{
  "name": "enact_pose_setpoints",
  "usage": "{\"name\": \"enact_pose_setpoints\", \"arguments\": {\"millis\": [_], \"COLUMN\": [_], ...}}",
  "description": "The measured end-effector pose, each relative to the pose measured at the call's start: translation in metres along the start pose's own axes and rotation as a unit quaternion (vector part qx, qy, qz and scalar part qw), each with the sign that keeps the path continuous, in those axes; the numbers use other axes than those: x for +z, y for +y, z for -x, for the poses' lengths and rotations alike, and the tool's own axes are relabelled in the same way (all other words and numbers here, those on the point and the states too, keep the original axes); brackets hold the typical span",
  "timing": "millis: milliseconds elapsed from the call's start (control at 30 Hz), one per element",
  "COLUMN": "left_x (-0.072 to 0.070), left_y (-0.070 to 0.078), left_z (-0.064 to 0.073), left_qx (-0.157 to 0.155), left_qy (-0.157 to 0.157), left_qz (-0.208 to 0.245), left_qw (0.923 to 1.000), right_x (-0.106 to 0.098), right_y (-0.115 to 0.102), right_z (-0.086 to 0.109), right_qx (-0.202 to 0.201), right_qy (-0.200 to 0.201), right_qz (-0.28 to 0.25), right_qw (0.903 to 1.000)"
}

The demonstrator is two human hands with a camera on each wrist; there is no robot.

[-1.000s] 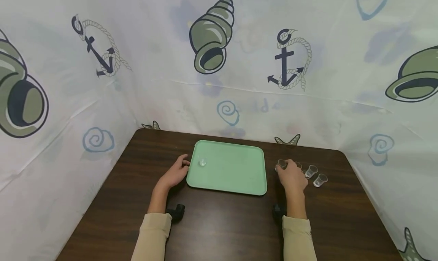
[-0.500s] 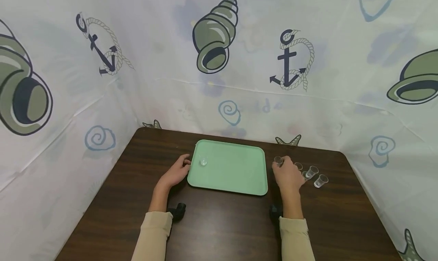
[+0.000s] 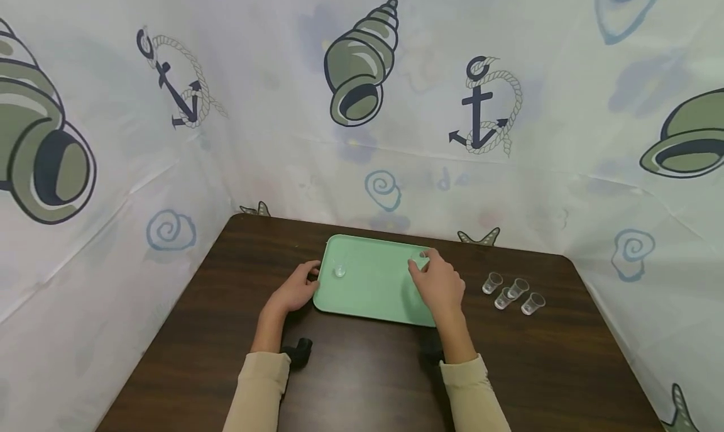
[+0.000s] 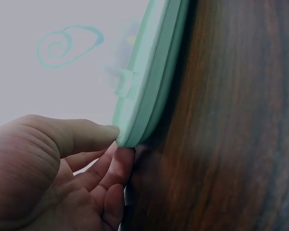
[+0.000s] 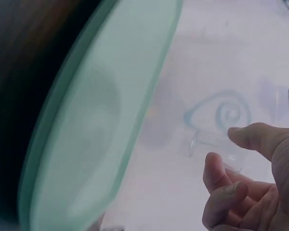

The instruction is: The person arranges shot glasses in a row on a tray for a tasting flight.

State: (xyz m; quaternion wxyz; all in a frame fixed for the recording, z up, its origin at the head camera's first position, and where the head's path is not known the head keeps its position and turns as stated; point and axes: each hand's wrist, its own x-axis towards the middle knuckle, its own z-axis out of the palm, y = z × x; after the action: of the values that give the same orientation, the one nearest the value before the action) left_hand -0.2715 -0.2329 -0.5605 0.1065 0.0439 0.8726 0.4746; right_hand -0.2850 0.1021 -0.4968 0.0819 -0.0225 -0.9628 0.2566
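A mint-green tray (image 3: 373, 287) lies on the table, with one small clear cup (image 3: 339, 270) standing near its left end. My left hand (image 3: 294, 288) pinches the tray's left rim; in the left wrist view the thumb (image 4: 94, 136) is on the edge and the fingers curl beneath it. Over the tray's right end, my right hand (image 3: 439, 287) holds another clear cup (image 3: 419, 256) between thumb and fingers. In the right wrist view that transparent cup (image 5: 216, 147) shows tilted and faint, raised above the tray.
Several clear cups (image 3: 517, 287) stand close together right of the tray. The dark wooden table (image 3: 362, 375) meets a printed cloth backdrop (image 3: 271, 105) at its back and sides. Black wrist cameras, such as the left one (image 3: 300, 352), sit below the hands.
My right hand has moved left with a cup, from the group on the right to over the tray. The left hand stays at the tray's rim. The head view has shifted slightly.
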Motion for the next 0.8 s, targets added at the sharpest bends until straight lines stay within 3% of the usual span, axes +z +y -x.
{"name": "enact_pose_setpoints", "arguments": {"millis": [367,800], "left_x": [-0.001,-0.004], "left_y": [-0.002,0.000], "left_z": [0.001,0.003], "left_qx": [0.014,0.014], "left_qy": [-0.004,0.001], "left_qz": [0.002,-0.001], "left_qw": [0.9999,0.9999], "right_x": [0.025,0.060], "right_y": [-0.041,-0.057], "right_z": [0.004,-0.003], "right_qx": [-0.052,-0.060], "right_qy": [-0.043,-0.107], "right_qz": [-0.048,-0.109], "right_qw": [0.9965,0.9864]}}
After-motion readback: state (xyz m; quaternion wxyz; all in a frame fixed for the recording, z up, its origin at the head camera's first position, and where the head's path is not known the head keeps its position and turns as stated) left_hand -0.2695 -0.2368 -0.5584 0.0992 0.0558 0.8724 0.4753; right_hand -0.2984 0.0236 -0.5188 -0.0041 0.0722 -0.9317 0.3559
